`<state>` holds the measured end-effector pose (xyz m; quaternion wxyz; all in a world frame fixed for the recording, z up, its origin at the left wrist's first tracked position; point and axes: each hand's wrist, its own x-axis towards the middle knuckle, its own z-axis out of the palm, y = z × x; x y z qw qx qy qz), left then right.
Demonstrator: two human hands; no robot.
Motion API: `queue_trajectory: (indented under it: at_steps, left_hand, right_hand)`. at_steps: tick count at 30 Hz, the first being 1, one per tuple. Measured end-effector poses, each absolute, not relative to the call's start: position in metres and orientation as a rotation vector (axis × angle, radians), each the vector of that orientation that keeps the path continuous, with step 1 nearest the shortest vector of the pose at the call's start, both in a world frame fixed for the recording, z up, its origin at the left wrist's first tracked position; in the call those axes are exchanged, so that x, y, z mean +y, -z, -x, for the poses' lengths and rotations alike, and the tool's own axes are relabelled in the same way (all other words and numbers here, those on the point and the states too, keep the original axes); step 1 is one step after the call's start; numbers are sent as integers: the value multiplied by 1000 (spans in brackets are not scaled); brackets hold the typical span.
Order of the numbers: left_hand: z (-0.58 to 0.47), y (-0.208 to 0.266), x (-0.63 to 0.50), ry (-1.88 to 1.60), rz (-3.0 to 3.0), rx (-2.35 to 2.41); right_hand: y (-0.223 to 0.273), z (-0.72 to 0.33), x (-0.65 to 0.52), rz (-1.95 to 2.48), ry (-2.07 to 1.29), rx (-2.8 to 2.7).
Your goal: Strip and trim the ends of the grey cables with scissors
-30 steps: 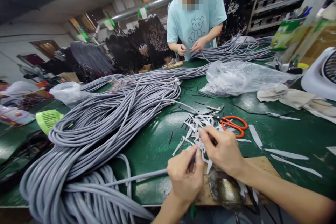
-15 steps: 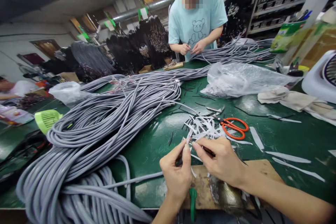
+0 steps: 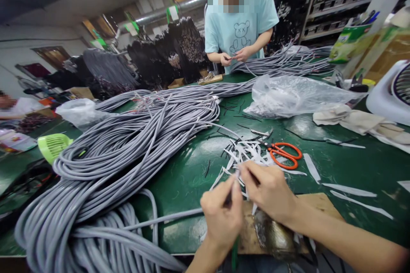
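Observation:
My left hand [image 3: 222, 211] is closed in a pinch on a grey cable [image 3: 179, 214], which enters the hand from the left. The cable's pale end [image 3: 237, 173] sticks up past the thumb. Against that end press the closed fingertips of my right hand [image 3: 270, 192]; what they pinch is hidden. Beyond both hands lies a pile of white strips [image 3: 248, 153] mixed with short black pieces. Scissors with orange handles [image 3: 285, 155] rest at the pile's right side.
A big heap of coiled grey cables [image 3: 128, 149] fills the left. A wooden board [image 3: 317, 207] lies under my right forearm. Further back are a clear plastic bag [image 3: 288, 96], a cloth glove [image 3: 358, 123] and a white fan [image 3: 390, 94]. A co-worker [image 3: 240, 30] stands across the table.
My hands have shifted slightly right and closer together at the cable's end. The dark, thin thing seen in my right hand earlier is now hidden. The co-worker's hands have moved slightly.

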<state>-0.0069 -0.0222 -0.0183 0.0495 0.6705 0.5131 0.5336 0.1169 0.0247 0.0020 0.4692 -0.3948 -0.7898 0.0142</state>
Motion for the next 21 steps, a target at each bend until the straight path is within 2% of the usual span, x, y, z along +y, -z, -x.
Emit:
queue_trajectory:
  at_steps: [3,7,12,21]
  left_hand:
    - [8,18,-24,-1521,-1962,1544]
    - [17,14,-20,-1476,-1487,1489]
    - [24,11,-19,-1452,-1309,1305]
    - [24,12,-19,-1416,-1247,1271]
  right_hand:
    - [-7,-122,31,1109,38,-1840]
    - [-9,-125,34,980,-233,-1926]
    - [-7,-124,33,933,-467,-1912]
    - [0,-121,25,885,-309,-2041]
